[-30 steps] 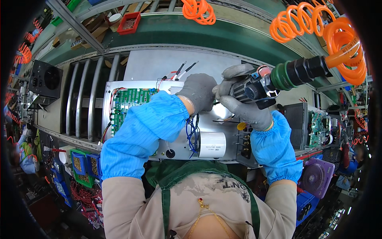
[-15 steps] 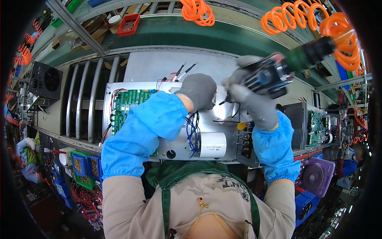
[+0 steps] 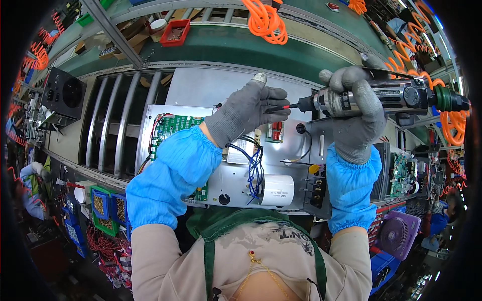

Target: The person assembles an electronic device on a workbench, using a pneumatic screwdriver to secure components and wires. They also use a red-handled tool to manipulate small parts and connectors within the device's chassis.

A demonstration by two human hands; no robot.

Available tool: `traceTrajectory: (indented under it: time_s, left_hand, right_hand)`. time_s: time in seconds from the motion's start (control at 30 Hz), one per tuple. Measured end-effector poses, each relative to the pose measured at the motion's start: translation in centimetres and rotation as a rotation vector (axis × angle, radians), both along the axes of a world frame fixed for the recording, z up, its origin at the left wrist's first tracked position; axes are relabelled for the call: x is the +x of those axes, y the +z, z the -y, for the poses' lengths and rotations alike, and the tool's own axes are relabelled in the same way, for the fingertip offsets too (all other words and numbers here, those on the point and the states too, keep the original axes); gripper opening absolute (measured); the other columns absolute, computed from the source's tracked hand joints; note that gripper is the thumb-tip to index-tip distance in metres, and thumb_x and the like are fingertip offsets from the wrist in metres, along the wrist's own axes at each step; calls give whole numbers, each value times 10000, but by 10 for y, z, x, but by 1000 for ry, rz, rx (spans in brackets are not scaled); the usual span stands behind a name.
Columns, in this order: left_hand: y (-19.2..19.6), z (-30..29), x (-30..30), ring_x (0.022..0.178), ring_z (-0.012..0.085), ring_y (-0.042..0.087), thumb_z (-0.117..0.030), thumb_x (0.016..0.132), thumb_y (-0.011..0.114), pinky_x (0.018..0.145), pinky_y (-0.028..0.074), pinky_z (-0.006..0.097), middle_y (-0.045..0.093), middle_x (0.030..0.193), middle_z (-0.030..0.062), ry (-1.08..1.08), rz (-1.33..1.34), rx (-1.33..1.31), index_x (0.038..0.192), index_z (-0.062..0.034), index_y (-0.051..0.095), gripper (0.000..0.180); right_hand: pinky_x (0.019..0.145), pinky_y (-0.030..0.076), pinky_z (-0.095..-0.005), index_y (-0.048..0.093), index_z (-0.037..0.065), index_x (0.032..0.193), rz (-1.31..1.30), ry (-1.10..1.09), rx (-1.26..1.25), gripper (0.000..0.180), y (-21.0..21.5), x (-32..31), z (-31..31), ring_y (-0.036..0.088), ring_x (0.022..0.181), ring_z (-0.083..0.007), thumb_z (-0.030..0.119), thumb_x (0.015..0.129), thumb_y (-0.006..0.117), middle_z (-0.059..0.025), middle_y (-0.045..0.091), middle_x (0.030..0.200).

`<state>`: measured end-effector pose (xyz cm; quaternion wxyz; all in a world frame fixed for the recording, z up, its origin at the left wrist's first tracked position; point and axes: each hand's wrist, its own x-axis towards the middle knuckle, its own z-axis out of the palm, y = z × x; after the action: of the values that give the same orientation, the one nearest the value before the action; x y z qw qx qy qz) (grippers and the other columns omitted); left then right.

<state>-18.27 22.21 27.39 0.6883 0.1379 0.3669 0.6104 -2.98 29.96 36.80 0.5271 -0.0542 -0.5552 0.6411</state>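
My right hand (image 3: 359, 110) is wrapped round the drill (image 3: 396, 96) by the metal tray (image 3: 227, 176). My left hand (image 3: 246, 108) spreads at its tip (image 3: 289, 106). I guess I'm readying it; next needs steadiness.

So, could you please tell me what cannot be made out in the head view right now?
In the head view:
Screwdriver bit: its tip blends into the left hand's grey fingers; any screw there is too small to tell.
Pneumatic screwdriver: partly covered by the right hand.
Green circuit board: its middle hidden behind the left sleeve.
Top-centre orange coiled hose: cut off by the upper edge.
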Motion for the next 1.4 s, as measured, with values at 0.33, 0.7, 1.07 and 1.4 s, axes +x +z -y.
traceTrajectory:
  time_s: [0.33,0.7,1.07,1.4]
  left_hand:
    - [-6,16,-13,995,256,577,-185,796,635,902,449,395,572,1131,135,59,-1089,272,1204,-47,537,442]
    - [-14,15,-5,819,229,573,-154,668,764,736,455,362,633,802,51,387,-1729,438,843,-105,715,188]
    - [-19,12,1,806,223,572,-174,675,782,696,461,350,626,776,67,360,-1636,414,854,-67,713,220]
    - [-21,12,-4,750,208,553,-147,606,803,651,437,343,602,709,33,300,-1615,402,749,-89,700,186]
  right_hand:
    - [921,396,-444,436,49,1209,17,-29,14,423,4,11,-10,477,765,-158,177,826,559,-50,518,846]
    - [845,505,-480,588,-31,862,-27,-91,-5,248,-1,15,-21,567,740,-201,205,784,577,-113,557,783]
    - [843,504,-479,592,-22,887,-5,-83,19,259,-3,17,-19,571,745,-206,220,795,589,-113,560,797]
    - [864,450,-482,425,46,1245,27,-34,51,477,-2,13,-7,520,750,-185,152,804,574,-74,546,836]
